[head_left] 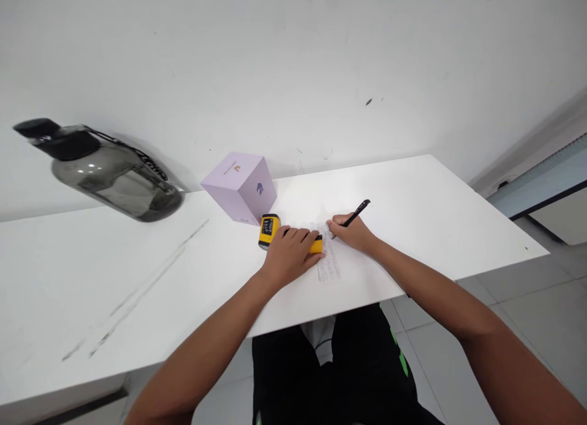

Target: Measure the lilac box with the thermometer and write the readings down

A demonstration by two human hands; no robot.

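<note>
Paper (331, 265) lay flat on the white table (431, 217) near its front edge, rows of faint writing across it. The right hand (352, 232) rested on the sheet's upper part, fingers closed around a black pen (355, 213) — tip down on the page. Just beside it, the left hand (290, 254) lay palm-down over a yellow and black device (269, 229), fingers curled across its body. Behind that stood a lilac cube box (241, 186); well to the left, a smoky grey water bottle (105, 171) — against the wall.
</note>
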